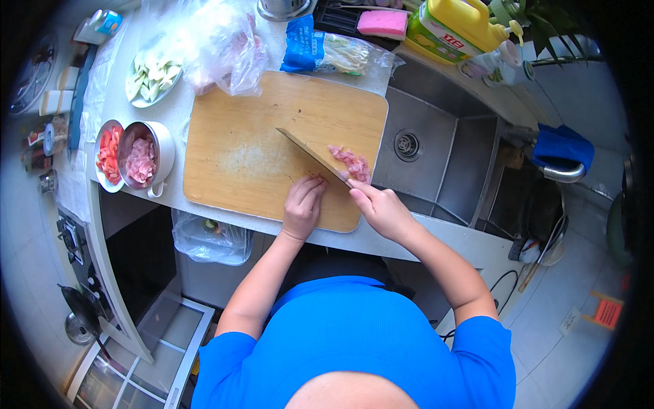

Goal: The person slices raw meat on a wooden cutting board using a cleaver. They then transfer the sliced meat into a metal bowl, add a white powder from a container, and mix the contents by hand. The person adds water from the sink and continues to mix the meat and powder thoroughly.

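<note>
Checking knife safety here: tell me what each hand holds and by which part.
The right hand holds the knife by its handle end, hidden inside the grip. The left hand holds nothing; it rests on the cutting board beside the blade.

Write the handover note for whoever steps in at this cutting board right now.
Right hand: grips the handle of the knife, blade lying across the wooden cutting board.
Left hand: fingers curled on the board beside the blade, holding nothing.
Done: a small pile of chopped meat sits at the board's right edge; more cut meat fills the metal bowl to the left.
Left: by the look of it, chopping the pile finer and moving it off the board.
</note>
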{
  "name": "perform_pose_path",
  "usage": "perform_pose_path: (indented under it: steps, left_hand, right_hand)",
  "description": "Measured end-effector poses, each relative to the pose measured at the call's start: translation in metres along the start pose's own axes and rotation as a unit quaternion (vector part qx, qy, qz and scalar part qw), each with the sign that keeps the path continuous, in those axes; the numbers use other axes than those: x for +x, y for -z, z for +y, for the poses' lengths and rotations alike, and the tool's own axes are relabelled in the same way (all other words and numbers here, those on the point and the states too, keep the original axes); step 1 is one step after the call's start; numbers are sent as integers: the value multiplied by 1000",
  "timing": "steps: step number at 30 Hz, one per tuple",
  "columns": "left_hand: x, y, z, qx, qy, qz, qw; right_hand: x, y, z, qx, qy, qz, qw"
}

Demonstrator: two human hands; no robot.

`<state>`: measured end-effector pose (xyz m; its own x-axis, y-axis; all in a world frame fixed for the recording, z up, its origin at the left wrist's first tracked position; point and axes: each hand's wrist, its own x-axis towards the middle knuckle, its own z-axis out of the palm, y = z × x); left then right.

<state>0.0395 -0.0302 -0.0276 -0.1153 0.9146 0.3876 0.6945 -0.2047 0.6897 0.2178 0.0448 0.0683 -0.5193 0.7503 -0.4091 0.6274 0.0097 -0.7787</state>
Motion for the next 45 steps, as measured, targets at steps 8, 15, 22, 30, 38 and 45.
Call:
perform_pose_path:
  steps: [8,15,22,30,38,45]
  left_hand:
    - [-7,-1,-4,10,8,-16,1000]
    - [-6,0,-2,7,-1,-14,1000]
    - [-5,-2,0,1,19,-4,1000]
    - [-1,17,6,-45,19,4,999]
    - [-7,6,0,0,23,-13,1000]
    - [-11,2,-5,9,32,-16,999]
  right_hand:
    - [-37,14,-9,-80,11,-69,994]
    - [-14,-8,-1,-56,12,-63,996]
    - [22,-17,-20,-24,-7,-69,997]
    - [-23,21,-17,31,-29,-34,999]
    - [-45,9,-9,-40,-34,-82,995]
    - [-34,6,-8,-86,-8,-75,993]
